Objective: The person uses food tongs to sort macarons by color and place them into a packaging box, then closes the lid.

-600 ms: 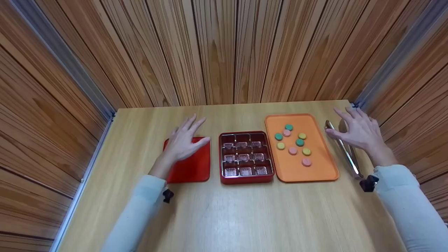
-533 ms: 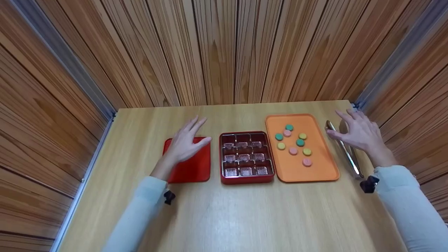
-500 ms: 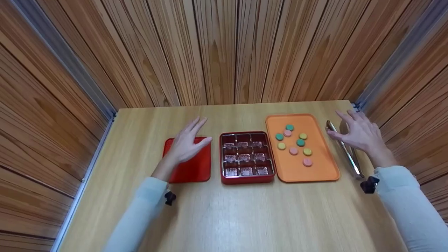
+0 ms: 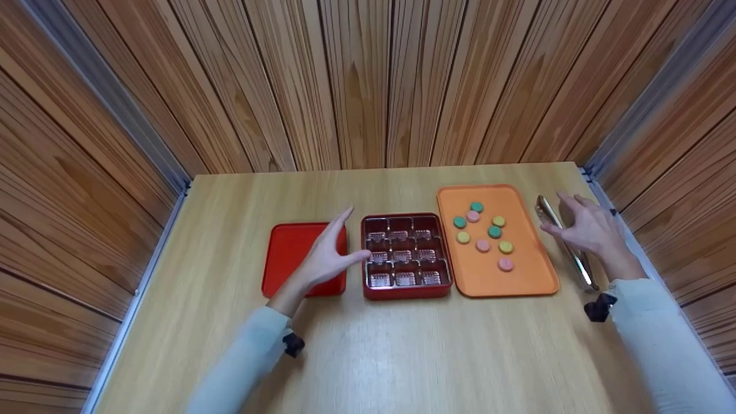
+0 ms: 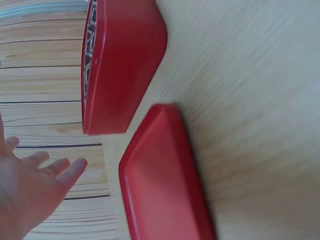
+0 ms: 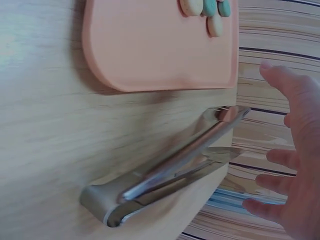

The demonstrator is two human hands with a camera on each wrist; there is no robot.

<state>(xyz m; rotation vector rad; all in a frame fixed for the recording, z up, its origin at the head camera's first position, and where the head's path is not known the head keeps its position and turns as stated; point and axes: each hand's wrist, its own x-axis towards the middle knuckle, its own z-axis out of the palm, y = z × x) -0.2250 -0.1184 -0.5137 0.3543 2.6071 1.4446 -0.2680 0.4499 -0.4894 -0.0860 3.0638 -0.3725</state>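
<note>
The left hand (image 4: 328, 256) hovered with its fingers straight and spread, holding nothing, above the right edge of the red lid (image 4: 290, 259). Its thumb tip reached toward the left wall of the red compartment box (image 4: 406, 291) just to its right; whether the thumb touched that wall could not be told. In the left wrist view the hand (image 5: 27, 192) showed only as a palm and a few fingers at the left edge, cut off by the frame, with the lid (image 5: 160, 190) below it and the box (image 5: 122, 65) seen from the side, its clear liners barely visible along one rim.

The right hand (image 4: 586, 230) was also wide, fingers loosely extended and gripping nothing, poised over the metal tongs (image 4: 566, 244) that lay on the bench (image 4: 402, 356) directly beneath it. The hand covered the middle of the tongs in the head view, so only the tips beyond the fingers and the hinged end toward the wrist were seen. The right wrist view showed the tongs (image 6: 170, 170) lying flat, blurred, with the fingers (image 6: 287, 100) apart from the metal.

To the left of the right hand, just beside the tongs, sat the orange tray (image 4: 520, 279) carrying small round macarons (image 4: 483, 245) in green, pink and yellow; two near the far end touched or overlapped, hard to separate. In the right wrist view the tray (image 6: 150, 50) was cut off at the top and only a few macarons (image 6: 210, 10) showed.

Pale sleeves (image 4: 247, 356) covered both forearms, each with a dark fitting at the wrist that was too small to make out.
</note>
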